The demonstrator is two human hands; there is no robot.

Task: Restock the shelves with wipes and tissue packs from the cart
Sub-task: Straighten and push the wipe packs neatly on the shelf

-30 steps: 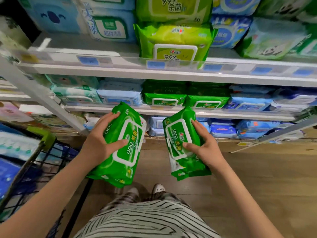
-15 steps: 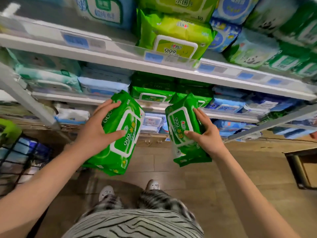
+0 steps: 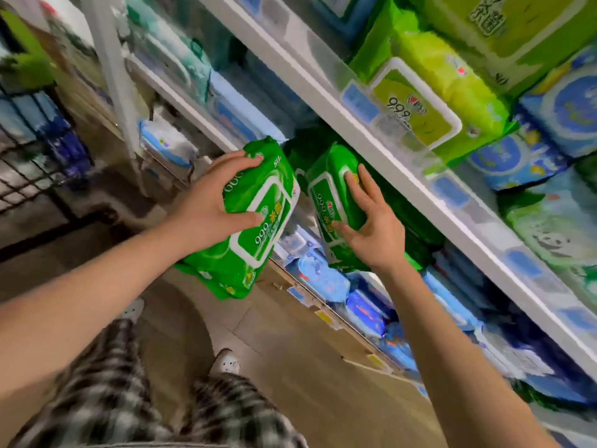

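Fingers point(image 3: 240, 160) of left hand point(image 3: 206, 203) and right hand point(image 3: 379, 236) clamp green packs point(image 3: 245, 263).

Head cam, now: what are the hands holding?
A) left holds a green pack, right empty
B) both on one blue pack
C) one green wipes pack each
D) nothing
C: the left hand grips a green wipes pack, and the right hand holds a second green pack up by the shelf.

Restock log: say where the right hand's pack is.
Head view, centre: the right hand holds the green wipes pack at dark green packs under the white shelf, right of the twin pack in the left hand.
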